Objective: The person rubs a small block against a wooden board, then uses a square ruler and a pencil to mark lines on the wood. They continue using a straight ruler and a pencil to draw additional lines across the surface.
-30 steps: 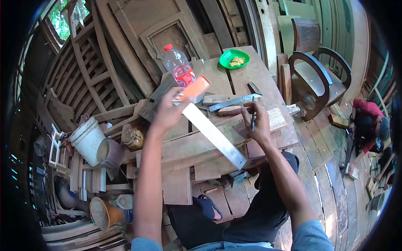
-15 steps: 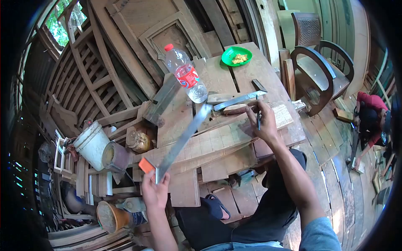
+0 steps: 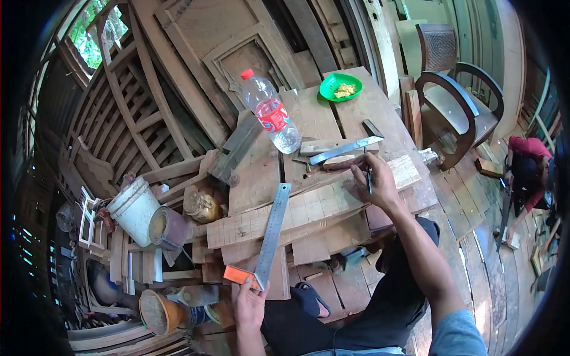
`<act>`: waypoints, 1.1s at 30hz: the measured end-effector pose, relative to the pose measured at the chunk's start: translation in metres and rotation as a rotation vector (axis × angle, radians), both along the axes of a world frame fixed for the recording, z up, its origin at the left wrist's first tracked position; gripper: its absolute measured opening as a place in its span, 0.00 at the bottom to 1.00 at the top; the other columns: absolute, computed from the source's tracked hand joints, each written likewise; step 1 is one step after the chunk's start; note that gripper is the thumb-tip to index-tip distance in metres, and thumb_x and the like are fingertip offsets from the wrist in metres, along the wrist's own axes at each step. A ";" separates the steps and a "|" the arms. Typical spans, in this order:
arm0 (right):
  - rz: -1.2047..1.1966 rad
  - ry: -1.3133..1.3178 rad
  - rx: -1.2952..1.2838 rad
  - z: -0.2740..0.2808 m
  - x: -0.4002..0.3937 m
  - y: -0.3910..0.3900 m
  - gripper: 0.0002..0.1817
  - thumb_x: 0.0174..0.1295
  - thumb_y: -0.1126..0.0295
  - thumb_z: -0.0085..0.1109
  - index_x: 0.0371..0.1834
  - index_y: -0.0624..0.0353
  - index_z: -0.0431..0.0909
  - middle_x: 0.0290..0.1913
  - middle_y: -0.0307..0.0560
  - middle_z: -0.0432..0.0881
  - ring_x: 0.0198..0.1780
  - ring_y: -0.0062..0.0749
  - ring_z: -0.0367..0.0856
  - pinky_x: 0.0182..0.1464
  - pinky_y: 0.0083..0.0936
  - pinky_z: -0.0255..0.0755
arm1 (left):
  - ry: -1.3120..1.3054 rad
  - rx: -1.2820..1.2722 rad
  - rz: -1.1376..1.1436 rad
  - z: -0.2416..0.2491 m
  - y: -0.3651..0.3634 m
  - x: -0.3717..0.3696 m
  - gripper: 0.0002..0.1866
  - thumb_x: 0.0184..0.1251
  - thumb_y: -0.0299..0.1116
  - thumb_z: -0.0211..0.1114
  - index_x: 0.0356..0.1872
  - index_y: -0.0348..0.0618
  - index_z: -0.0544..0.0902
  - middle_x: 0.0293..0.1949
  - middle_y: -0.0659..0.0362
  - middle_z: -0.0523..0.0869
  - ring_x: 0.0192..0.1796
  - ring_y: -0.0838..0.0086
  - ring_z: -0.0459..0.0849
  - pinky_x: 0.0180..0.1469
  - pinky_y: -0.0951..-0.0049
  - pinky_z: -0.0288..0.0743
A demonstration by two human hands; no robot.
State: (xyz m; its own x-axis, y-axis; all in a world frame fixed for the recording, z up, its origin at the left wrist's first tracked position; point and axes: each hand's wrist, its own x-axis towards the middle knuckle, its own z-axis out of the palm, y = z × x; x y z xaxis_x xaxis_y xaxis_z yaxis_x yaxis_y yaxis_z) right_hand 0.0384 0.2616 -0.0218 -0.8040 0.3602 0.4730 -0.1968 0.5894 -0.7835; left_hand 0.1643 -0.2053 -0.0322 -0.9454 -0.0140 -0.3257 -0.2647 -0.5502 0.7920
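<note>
My left hand (image 3: 249,307) is closed on the orange handle of a try square (image 3: 274,231). The square's steel ruler blade points up and away, its tip overlapping the view of a curved wooden board (image 3: 314,209). Thin cross lines run over that board's face. In the fingers of my right hand (image 3: 380,183) is a slim dark pencil (image 3: 369,180), held over the board's right part. Just beyond this hand, a second square with a metal blade (image 3: 346,150) lies across wood scraps on the workbench (image 3: 309,113).
A plastic bottle (image 3: 274,118) with a red cap and a green bowl (image 3: 328,89) of food stand on the bench. A white bucket (image 3: 127,204) and a jar (image 3: 199,204) are at left. A wooden armchair (image 3: 457,107) and another person (image 3: 525,172) are at right.
My left hand has moved down and right, and the square's blade now stands steeper and shows its ruler face. My right hand keeps the pencil at nearly the same spot over the board.
</note>
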 end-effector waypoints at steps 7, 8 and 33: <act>0.003 -0.046 -0.005 0.003 0.002 -0.001 0.11 0.76 0.65 0.76 0.49 0.61 0.89 0.40 0.59 0.90 0.48 0.61 0.89 0.53 0.51 0.83 | 0.045 -0.514 -0.035 0.015 0.015 -0.006 0.42 0.86 0.21 0.72 0.90 0.56 0.57 0.64 0.54 0.86 0.60 0.63 0.93 0.61 0.56 0.91; 0.003 -0.048 -0.001 0.005 0.002 -0.002 0.10 0.76 0.65 0.75 0.49 0.61 0.89 0.40 0.59 0.90 0.48 0.61 0.89 0.53 0.51 0.83 | 0.075 -0.601 -0.042 0.017 0.018 -0.007 0.44 0.86 0.20 0.72 0.91 0.56 0.55 0.64 0.54 0.86 0.58 0.64 0.93 0.59 0.58 0.91; 0.454 0.053 0.367 0.010 -0.032 -0.072 0.25 0.69 0.72 0.75 0.69 0.58 0.85 0.54 0.58 0.93 0.57 0.62 0.91 0.62 0.51 0.83 | -0.040 -0.544 0.204 0.013 0.054 -0.011 0.59 0.86 0.23 0.73 0.96 0.65 0.35 0.68 0.48 0.85 0.48 0.68 0.95 0.51 0.66 0.94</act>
State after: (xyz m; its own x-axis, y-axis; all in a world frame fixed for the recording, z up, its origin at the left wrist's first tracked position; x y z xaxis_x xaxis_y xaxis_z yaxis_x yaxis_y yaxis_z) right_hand 0.0064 0.1900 -0.0120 -0.8113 -0.2097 0.5457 -0.5266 0.6676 -0.5263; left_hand 0.1531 -0.1508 -0.0190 -0.8931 -0.3701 -0.2559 -0.2313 -0.1103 0.9666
